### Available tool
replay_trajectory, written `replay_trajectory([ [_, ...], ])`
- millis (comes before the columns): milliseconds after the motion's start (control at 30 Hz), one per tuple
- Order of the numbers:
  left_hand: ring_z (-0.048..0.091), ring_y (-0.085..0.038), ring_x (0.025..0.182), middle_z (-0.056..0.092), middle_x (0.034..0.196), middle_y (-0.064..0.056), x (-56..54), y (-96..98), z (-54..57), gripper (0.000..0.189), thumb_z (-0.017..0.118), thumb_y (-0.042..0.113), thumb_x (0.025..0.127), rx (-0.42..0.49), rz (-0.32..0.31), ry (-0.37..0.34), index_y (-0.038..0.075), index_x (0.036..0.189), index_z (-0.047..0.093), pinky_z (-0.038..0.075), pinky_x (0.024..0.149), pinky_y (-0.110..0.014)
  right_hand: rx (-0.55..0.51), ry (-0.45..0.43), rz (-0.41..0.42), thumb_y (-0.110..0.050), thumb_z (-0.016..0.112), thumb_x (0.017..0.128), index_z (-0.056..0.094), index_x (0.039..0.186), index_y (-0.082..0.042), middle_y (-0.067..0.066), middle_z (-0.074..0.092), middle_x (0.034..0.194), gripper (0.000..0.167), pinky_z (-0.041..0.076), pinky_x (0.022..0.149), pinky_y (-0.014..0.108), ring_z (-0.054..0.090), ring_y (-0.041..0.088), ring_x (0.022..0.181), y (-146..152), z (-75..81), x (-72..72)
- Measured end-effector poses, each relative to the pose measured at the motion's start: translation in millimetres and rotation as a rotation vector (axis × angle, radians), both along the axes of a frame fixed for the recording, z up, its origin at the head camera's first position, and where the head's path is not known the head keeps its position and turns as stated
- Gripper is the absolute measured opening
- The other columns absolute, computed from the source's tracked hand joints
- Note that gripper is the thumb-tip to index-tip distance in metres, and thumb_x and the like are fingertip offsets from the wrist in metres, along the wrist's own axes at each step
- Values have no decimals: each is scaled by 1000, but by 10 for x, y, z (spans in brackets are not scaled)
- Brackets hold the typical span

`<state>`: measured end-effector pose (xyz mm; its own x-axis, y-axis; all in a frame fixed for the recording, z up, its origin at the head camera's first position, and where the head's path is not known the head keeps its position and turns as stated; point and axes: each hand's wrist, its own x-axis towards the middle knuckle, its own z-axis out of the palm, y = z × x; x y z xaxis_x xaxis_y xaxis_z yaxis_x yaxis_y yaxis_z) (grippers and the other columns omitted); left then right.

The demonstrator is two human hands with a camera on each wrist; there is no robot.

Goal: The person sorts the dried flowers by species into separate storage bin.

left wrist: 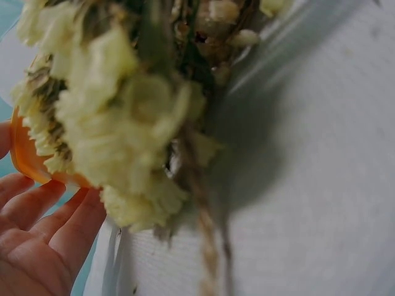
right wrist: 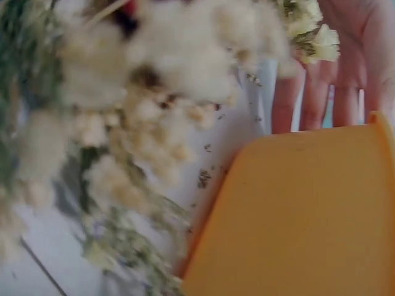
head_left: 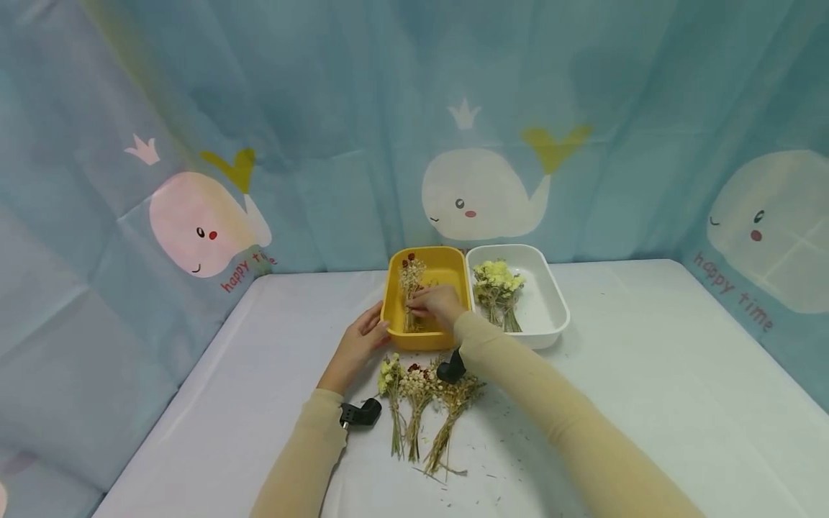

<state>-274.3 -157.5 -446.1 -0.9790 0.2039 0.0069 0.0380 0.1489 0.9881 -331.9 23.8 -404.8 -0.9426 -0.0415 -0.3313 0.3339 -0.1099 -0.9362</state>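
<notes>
In the head view, my right hand (head_left: 440,302) reaches into the yellow tray (head_left: 427,342) and pinches the stems of a dried flower bunch (head_left: 411,277) with cream and dark red heads. My left hand (head_left: 358,345) touches the tray's front left corner from outside; its fingers look fairly straight in the left wrist view. On the table in front lie a pale yellow bunch (head_left: 391,381), a cream and red bunch (head_left: 417,388) and a brownish bunch (head_left: 456,403), partly hidden by the right wrist camera. Blurred flower heads (left wrist: 129,123) cover much of the left wrist view.
A white tray (head_left: 550,316) stands against the yellow one's right side, with yellow dried flower bunches (head_left: 497,288) in its left part. Bits of stem are scattered on the white tabletop (head_left: 648,374). A blue whale-print curtain (head_left: 337,208) hangs behind and at the sides.
</notes>
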Motion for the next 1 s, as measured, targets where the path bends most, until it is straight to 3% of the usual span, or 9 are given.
replay_trajectory([
  [100,43,-34,142,35,160,-15,-4,-16,7,58,52,19,105,8,3,5,13,158,29,49,112,-43,13,-18,8,8,70,87,67,120,10,24,66,126,33,64,80,26,69,8,64,-33,-29,-7],
  [233,42,-33,144,34,161,-15,-10,-28,13,59,51,20,105,-1,-16,3,13,159,27,48,113,-44,40,-48,14,8,70,87,68,118,10,24,68,123,32,64,74,23,67,7,58,-50,-37,0],
  [433,42,-33,144,34,161,-15,-6,-26,8,59,51,20,105,4,-16,3,13,158,27,47,113,-45,62,-55,23,8,71,86,69,115,10,22,72,111,29,64,76,26,68,10,60,-46,-33,2],
  [533,42,-33,143,35,160,-15,6,-10,8,59,51,19,105,10,-11,6,12,158,27,48,113,-44,98,-51,37,8,71,85,69,113,12,23,72,109,28,64,80,29,73,18,69,-22,-3,19],
  [633,43,-34,143,35,160,-16,18,2,7,59,52,19,105,0,-6,11,12,158,28,48,112,-42,152,-7,86,8,69,87,67,118,13,26,69,118,31,62,90,34,75,29,93,34,54,46],
  [767,43,-32,143,35,160,-14,14,15,2,59,54,22,104,-7,1,9,14,158,29,48,112,-41,188,81,163,5,63,92,60,129,12,26,62,131,37,55,103,40,65,35,118,157,183,98],
  [867,43,-31,143,35,160,-13,1,14,-3,59,54,23,104,-5,6,10,15,158,30,48,112,-40,182,131,185,2,64,94,60,130,10,25,61,133,38,55,104,40,67,32,115,261,277,181],
  [1000,43,-32,143,35,160,-14,-7,-3,-6,59,53,22,105,-25,8,9,15,158,29,48,112,-41,188,200,201,0,66,93,64,123,11,25,67,125,32,60,95,36,75,23,97,410,335,388],
])
